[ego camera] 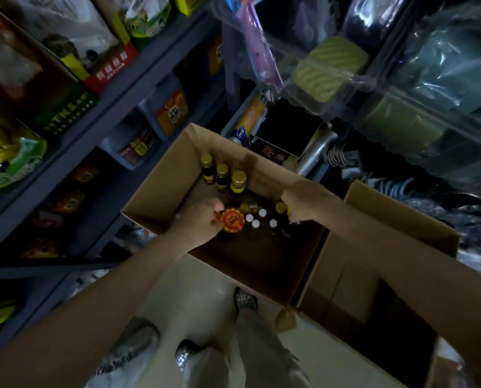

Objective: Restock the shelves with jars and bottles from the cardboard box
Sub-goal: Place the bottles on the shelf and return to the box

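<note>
Both hands are down inside the open cardboard box (161,189), which stands on the floor just beside the grey shelving (138,79). The left hand (203,219) has its fingers curled round a jar with a red-and-yellow lid (233,220), near the middle of the box; the grasp looks taken at the lid rim, with the jar's body hidden below. The right hand (303,201) reaches down at the box's right wall and appears to grip a dark yellow-capped bottle (280,207), though its fingers are turned away, so this is not certain. Three more gold-capped bottles (222,175) stand along the box's far wall, and small white-capped bottles (257,219) sit between the two hands. To do this lift well, the left hand would be wise to take hold lower, round the glass rather than the lid alone, and to raise the jar straight up so that it clears the white caps just beside it without knocking them over.
</note>
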Available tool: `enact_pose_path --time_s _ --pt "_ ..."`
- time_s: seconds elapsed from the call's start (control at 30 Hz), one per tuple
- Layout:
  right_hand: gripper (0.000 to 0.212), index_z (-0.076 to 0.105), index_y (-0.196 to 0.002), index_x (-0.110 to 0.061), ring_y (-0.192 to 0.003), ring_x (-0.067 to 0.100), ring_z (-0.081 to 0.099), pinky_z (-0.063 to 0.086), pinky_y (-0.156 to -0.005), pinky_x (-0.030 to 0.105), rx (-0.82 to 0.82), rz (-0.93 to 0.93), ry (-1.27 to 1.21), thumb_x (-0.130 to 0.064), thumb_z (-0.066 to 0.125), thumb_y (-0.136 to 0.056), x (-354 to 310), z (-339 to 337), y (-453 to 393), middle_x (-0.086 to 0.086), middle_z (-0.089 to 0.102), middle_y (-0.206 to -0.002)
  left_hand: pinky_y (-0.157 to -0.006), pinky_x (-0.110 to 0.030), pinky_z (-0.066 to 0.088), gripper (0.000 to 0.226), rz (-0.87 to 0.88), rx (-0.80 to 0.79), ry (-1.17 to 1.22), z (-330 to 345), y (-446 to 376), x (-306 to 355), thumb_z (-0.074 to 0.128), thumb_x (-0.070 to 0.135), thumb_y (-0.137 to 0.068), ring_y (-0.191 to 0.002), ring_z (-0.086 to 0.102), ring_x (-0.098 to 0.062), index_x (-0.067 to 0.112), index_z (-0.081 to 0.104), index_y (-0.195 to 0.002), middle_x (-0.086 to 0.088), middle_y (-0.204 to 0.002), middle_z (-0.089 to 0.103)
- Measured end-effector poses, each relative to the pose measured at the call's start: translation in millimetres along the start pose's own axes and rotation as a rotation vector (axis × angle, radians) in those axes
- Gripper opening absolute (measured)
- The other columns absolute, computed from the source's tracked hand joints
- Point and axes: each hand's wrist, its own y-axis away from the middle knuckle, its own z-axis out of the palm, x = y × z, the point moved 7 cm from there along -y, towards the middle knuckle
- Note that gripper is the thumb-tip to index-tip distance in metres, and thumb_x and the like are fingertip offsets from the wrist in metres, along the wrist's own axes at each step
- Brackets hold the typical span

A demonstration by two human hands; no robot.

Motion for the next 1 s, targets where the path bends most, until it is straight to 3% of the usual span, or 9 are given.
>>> enact_pose_path --time_s 0.1,0.2,0.33,0.47,0.6,0.73,0.87,0.93,1.0 --pt "0.023 0.053 -0.089 -0.011 -0.077 0.019 0.051 0.036 -0.054 0.025 0.001 -0.124 -0.111 -0.025 0.069 -0.079 -24.6 -48.6 20.0 0.001 0.049 -0.080 -0.094 -0.026 0.044 0.049 0.046 -0.111 0.244 4.6 -4.2 19.4 0.059 0.009 -0.088 -0.124 0.046 -0.017 0.016 0.042 -0.134 -0.002 -0.135 0.046" --pt "0.027 0.062 -0.090 -0.010 -0.075 0.018 0.053 0.039 -0.061 0.028 0.031 -0.264 -0.325 -0.029 0.073 -0.073 -54.1 -94.4 31.2 0.002 0.057 -0.081 -0.090 -0.012 0.042 0.059 0.128 -0.308 0.485 6.2 1.5 37.1 0.063 0.004 -0.085 -0.123 0.044 -0.011 0.014 0.037 -0.137 0.004 -0.135 0.044" --pt "0.031 0.066 -0.086 -0.010 -0.075 0.014 0.058 0.041 -0.066 0.029 0.074 -0.379 -0.556 -0.037 0.073 -0.074 -80.9 -137.0 29.3 0.001 0.061 -0.077 -0.107 -0.029 0.037 0.057 0.082 -0.338 0.686 -20.7 16.9 23.8 0.066 0.011 -0.082 -0.124 0.048 -0.011 0.017 0.043 -0.133 0.003 -0.135 0.052" --pt "0.031 0.062 -0.078 -0.010 -0.055 0.006 0.050 0.035 -0.054 0.019 0.154 -0.352 -0.941 -0.040 0.071 -0.077 -104.6 -159.7 26.6 0.000 0.051 -0.061 -0.097 -0.021 0.044 0.043 -0.004 -0.303 0.770 -64.8 49.2 -2.3 0.061 0.013 -0.085 -0.116 0.055 -0.010 0.017 0.050 -0.126 0.003 -0.124 0.059" --pt "0.039 0.066 -0.097 -0.006 -0.066 0.013 0.057 0.042 -0.062 0.024 0.131 -0.416 -1.153 -0.043 0.060 -0.086 -158.7 -193.4 41.8 0.008 0.063 -0.081 -0.082 -0.015 0.053 0.030 -0.033 -0.101 0.885 -128.3 101.6 -34.9 0.066 0.024 -0.073 -0.096 0.065 -0.001 0.027 0.061 -0.102 0.012 -0.100 0.071" --pt "0.035 0.062 -0.109 -0.003 -0.089 0.025 0.060 0.051 -0.075 0.030 -0.013 -0.575 -1.048 -0.033 0.055 -0.092 -244.6 -225.4 81.9 0.015 0.067 -0.100 -0.057 -0.009 0.051 0.010 -0.067 0.257 0.843 -207.1 189.2 -71.4 0.067 0.022 -0.078 -0.064 0.067 0.004 0.021 0.064 -0.087 0.012 -0.070 0.072" --pt "0.046 0.053 -0.125 -0.009 -0.112 0.031 0.060 0.050 -0.095 0.044 -0.138 -0.806 -0.853 -0.022 0.065 -0.083 -370.5 -246.8 145.1 0.014 0.062 -0.122 -0.049 -0.008 0.047 0.005 0.001 0.562 0.745 -275.0 310.3 -98.5 0.071 0.014 -0.077 -0.050 0.061 0.004 0.015 0.067 -0.080 0.010 -0.053 0.067" --pt "0.043 0.055 -0.121 -0.020 -0.116 0.025 0.058 0.047 -0.099 0.048 -0.068 -0.909 -0.800 -0.018 0.069 -0.080 -433.3 -265.5 185.0 0.008 0.061 -0.127 -0.047 -0.007 0.045 0.009 0.066 0.657 0.657 -302.2 379.4 -107.6 0.072 0.011 -0.076 -0.047 0.058 0.006 0.017 0.065 -0.076 0.013 -0.049 0.065" --pt "0.039 0.057 -0.117 -0.021 -0.114 0.017 0.060 0.050 -0.096 0.040 0.066 -1.009 -0.749 -0.011 0.069 -0.081 -493.8 -286.8 229.9 0.005 0.064 -0.122 -0.043 -0.004 0.039 0.010 0.103 0.788 0.516 -325.1 454.6 -120.9 0.073 0.012 -0.075 -0.042 0.051 0.009 0.015 0.064 -0.072 0.016 -0.043 0.060"
